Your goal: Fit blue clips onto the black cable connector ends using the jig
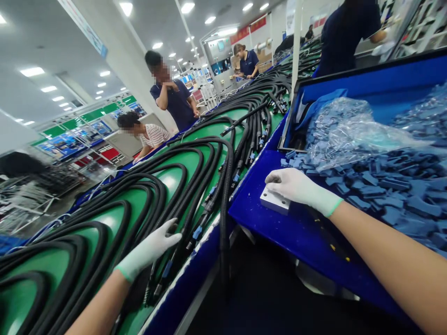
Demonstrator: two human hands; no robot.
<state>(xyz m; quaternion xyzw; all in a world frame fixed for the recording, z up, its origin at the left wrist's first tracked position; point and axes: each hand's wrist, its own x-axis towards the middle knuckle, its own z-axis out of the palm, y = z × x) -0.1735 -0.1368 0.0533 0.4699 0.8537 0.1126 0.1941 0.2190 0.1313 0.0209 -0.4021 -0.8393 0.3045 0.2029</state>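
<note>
My left hand [152, 249], in a white glove with grey fingertips, hovers over black corrugated hoses [181, 195] on a green surface. Its thumb and fingers are apart and nothing shows between them. My right hand [296, 186], gloved alike, rests at a silver metal block [274, 201] with holes in its top. The fingers of that hand are curled together at the block's upper edge; whatever they pinch is hidden. Connectors with light-blue clips [197, 232] sit on the hose ends between my hands.
Right of my right hand, loose blue-grey plastic clips [401, 186] are heaped beside a clear plastic bag [349, 130] in a black-edged blue bin [387, 88]. A white post [296, 46] rises behind the block. Several people stand or bend along the long hose-covered line [240, 93].
</note>
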